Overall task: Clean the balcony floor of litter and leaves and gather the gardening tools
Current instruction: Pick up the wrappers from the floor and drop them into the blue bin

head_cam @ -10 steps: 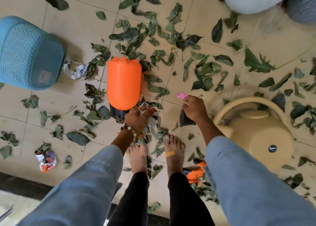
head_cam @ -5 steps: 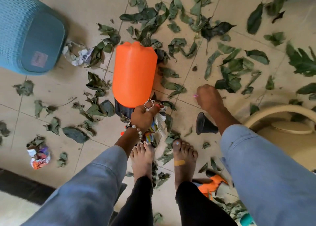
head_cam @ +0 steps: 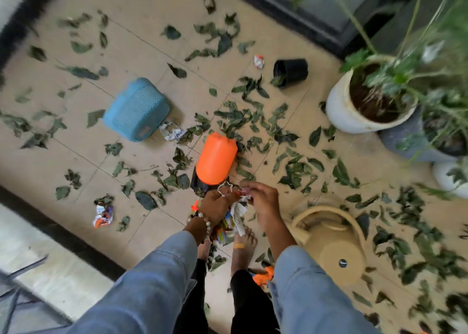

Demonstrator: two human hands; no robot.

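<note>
Head view: my left hand (head_cam: 215,204) clutches a bundle of crumpled paper litter (head_cam: 234,216) while my right hand (head_cam: 260,197) pinches another scrap into it (litter-gathering, I judge); next, the crumpled wrapper (head_cam: 102,214) on the tiled floor (head_cam: 141,50).

Both arms reach down from the lower edge toward the centre of the frame, in blue sleeves pushed up the forearms. The left hand (head_cam: 215,204), a beaded bracelet at its wrist, has its fingers curled round a bunch of crumpled litter (head_cam: 234,216). The right hand (head_cam: 262,198), just right of it, pinches at the top of the same bunch.
</note>
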